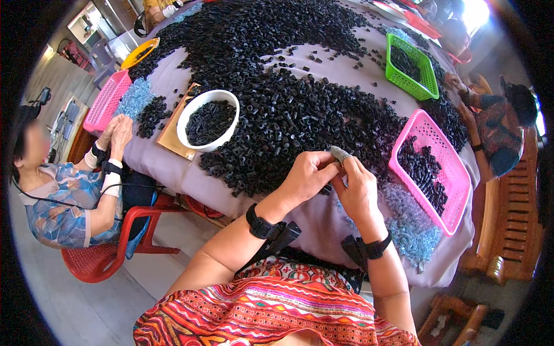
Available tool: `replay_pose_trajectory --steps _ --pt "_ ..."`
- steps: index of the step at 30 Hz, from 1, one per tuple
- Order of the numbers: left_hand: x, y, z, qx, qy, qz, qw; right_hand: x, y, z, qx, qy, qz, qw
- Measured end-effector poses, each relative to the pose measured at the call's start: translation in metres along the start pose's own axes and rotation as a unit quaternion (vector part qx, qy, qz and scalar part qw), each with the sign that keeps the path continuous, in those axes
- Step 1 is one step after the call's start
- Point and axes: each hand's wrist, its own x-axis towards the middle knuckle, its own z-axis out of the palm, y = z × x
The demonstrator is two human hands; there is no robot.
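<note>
My left hand (311, 174) and my right hand (359, 189) meet above the near edge of the heap of small black tube-shaped pieces (288, 127). The fingers of both are pinched together, and whatever lies between them is hidden or too small to name. A grey cover (340, 154) sits at the fingertips, seemingly on a right finger. Close to the right hand, small clear-blue plastic pieces (407, 222) lie in a pile. Beside that pile a pink basket (465, 193) stands tilted, with black pieces inside.
A white bowl (182, 131) of black pieces rests on a wooden board (168, 138) to the left. A green basket (394, 74) stands at the far right. Co-workers sit left and right; one's hands (119, 134) are near another pink basket (109, 99). A pale cloth (156, 158) covers the table.
</note>
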Motion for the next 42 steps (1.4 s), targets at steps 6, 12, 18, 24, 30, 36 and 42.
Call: replay_pose_trajectory --steps 6,12,18,24,30,36,42 --pt "0.002 -0.005 -0.001 0.047 0.0 0.012 0.999 0.003 -0.005 0.0 -0.01 -0.002 0.015 1.0" --pt "0.002 0.001 0.0 0.054 0.006 -0.005 0.998 0.009 -0.004 -0.004 -0.083 -0.002 -0.005 0.997" --pt "0.004 -0.003 -0.002 -0.059 -0.062 -0.044 0.995 0.003 0.006 -0.007 -0.096 0.011 -0.038 0.995" --pt "0.001 0.006 -0.005 0.033 -0.087 -0.077 0.993 0.001 0.012 -0.008 -0.109 -0.008 -0.073 0.991" --pt "0.001 0.007 -0.004 0.038 -0.084 -0.058 0.994 -0.003 0.014 -0.007 -0.106 -0.016 -0.051 0.993" --pt "0.002 0.005 -0.005 -0.004 -0.106 -0.058 0.993 -0.002 0.01 -0.012 -0.083 0.008 -0.029 0.996" --pt "0.003 0.003 -0.005 -0.021 -0.123 -0.059 0.99 -0.005 0.006 -0.009 -0.046 0.015 0.026 0.998"
